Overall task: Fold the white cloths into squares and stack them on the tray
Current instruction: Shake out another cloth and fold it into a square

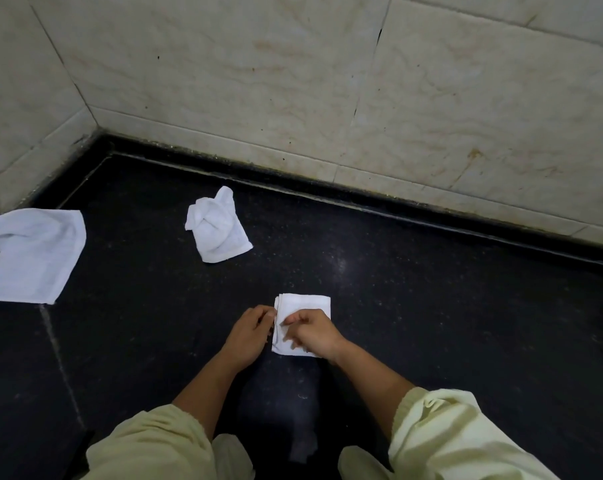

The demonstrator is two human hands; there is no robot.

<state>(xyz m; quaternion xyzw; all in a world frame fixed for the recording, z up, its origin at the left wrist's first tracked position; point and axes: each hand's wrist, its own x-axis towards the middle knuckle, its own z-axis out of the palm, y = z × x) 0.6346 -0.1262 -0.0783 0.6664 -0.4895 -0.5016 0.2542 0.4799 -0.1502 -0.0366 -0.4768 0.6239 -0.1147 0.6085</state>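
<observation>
A small white cloth [305, 304], folded into a rough square, lies on the black counter [431, 306] in front of me. My left hand [249, 332] pinches the cloth's left edge with curled fingertips. My right hand [312, 332] rests on top of the cloth, its fingers curled down onto the fabric near the same edge. A crumpled white cloth [217, 226] lies farther back. A larger, loosely spread white cloth [29, 254] sits at the far left edge. No tray is in view.
Beige tiled walls [293, 81] meet in a corner at the back left and border the counter. A pale seam [55, 351] runs across the dark surface on the left. Pale yellow sleeves [449, 438] cover my forearms at the bottom.
</observation>
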